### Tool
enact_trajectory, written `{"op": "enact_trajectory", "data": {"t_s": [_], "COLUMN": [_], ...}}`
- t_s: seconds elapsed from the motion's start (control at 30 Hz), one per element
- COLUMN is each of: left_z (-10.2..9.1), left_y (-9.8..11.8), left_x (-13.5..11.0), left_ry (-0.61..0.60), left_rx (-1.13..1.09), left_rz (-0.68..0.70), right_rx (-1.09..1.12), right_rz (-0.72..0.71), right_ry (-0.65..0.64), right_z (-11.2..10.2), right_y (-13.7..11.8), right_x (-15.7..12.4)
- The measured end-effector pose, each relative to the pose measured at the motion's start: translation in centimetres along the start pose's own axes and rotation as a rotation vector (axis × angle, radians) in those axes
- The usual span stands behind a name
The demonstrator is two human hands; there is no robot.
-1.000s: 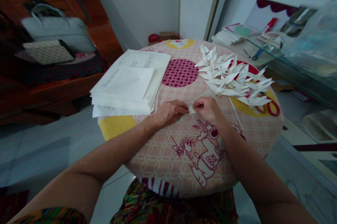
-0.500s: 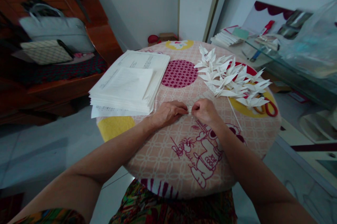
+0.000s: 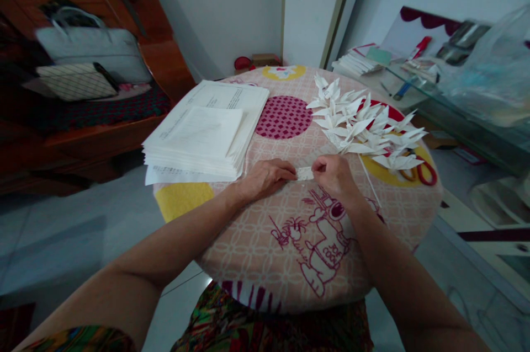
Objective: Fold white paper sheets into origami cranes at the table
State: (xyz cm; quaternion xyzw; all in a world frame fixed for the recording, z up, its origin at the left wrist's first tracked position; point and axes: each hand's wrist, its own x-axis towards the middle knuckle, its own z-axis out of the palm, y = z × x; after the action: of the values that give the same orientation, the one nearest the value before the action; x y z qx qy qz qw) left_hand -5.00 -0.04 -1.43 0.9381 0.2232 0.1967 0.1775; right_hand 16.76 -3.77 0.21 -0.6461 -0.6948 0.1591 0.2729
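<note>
A small, narrow piece of folded white paper (image 3: 305, 173) lies low over the cloth-covered table (image 3: 244, 241). My left hand (image 3: 271, 175) has its fingers closed on the paper's left end. At the right end my right hand (image 3: 336, 174) is curled, thumb and fingers pinched at the paper; the fingertips are partly hidden. Just beyond the right hand lies a cluster of white folded paper cranes (image 3: 351, 126). Left of my hands sits a stack of printed paper sheets (image 3: 182, 145), with a smaller pile of cut paper (image 3: 211, 131) on top.
Red-handled scissors (image 3: 426, 171) lie partly under the cranes near the table's right edge. A glass shelf (image 3: 455, 120) with a plastic bag (image 3: 492, 76) stands at the right. On the left, a wooden bench (image 3: 161, 59) holds a pale handbag (image 3: 99, 51).
My right hand has shifted to the right, away from the left hand, and more of the white paper shows between them. The left hand stays nearly in place.
</note>
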Motion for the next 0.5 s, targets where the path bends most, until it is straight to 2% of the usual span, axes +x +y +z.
{"op": "enact_trajectory", "data": {"t_s": [0.13, 0.27, 0.4, 0.5], "left_z": [0.1, 0.3, 0.0, -0.3], "left_y": [-0.2, -1.0, -1.6, -1.4], "left_x": [0.0, 0.1, 0.3, 0.5], "left_ry": [0.015, 0.043, 0.022, 0.004], "left_rx": [-0.045, -0.177, -0.343, -0.385], "left_rz": [-0.011, -0.058, -0.063, -0.089], "right_rx": [0.241, 0.267, 0.254, 0.256], "right_rz": [-0.064, -0.063, -0.025, -0.004], "right_ry": [-0.019, -0.108, -0.118, -0.124], "right_z": [1.3, 2.4, 2.6, 2.5], "right_y": [-1.0, -1.1, -0.9, -0.9], "right_x": [0.1, 0.8, 1.2, 1.2]}}
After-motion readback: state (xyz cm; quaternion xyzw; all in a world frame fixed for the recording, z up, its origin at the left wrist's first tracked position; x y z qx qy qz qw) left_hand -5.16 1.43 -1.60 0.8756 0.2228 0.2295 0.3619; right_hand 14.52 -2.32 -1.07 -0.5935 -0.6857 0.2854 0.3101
